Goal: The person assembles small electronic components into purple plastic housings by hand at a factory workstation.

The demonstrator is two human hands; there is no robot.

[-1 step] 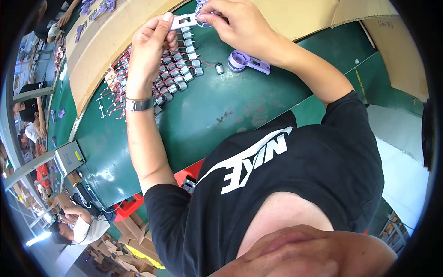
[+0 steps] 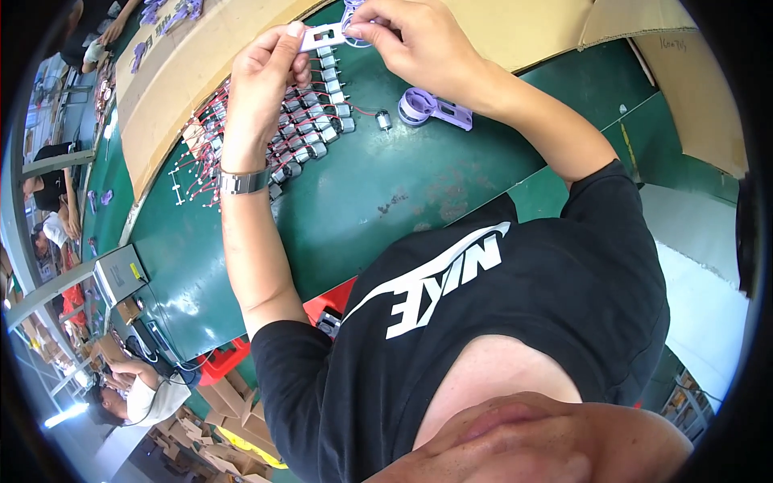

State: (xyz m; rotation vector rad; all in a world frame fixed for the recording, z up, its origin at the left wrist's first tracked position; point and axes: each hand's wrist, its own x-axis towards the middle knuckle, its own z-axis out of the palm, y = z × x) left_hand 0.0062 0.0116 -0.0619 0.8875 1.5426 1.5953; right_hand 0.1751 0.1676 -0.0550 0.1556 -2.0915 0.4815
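A pale purple plastic housing (image 2: 324, 37), like half of a small handheld fan, is held up between my hands at the top of the view. My left hand (image 2: 270, 68) pinches the end of its handle, thumb on top, beside a rectangular cut-out. At the round, ringed end, my right hand (image 2: 398, 30) closes its thumb and fingers, partly covering the ring. Below my right hand a second purple housing (image 2: 435, 111) lies on the green table. Rows of small silver motors (image 2: 310, 121) with red wires sit beneath and beside my left hand, with one motor (image 2: 382, 120) set apart.
Cardboard sheets (image 2: 515, 30) border the green table (image 2: 346, 217) at the far side. More purple parts (image 2: 173, 14) lie on cardboard at the upper left. A grey metal box (image 2: 121, 274) stands left. Several people work along the left, one in a white shirt (image 2: 161, 400).
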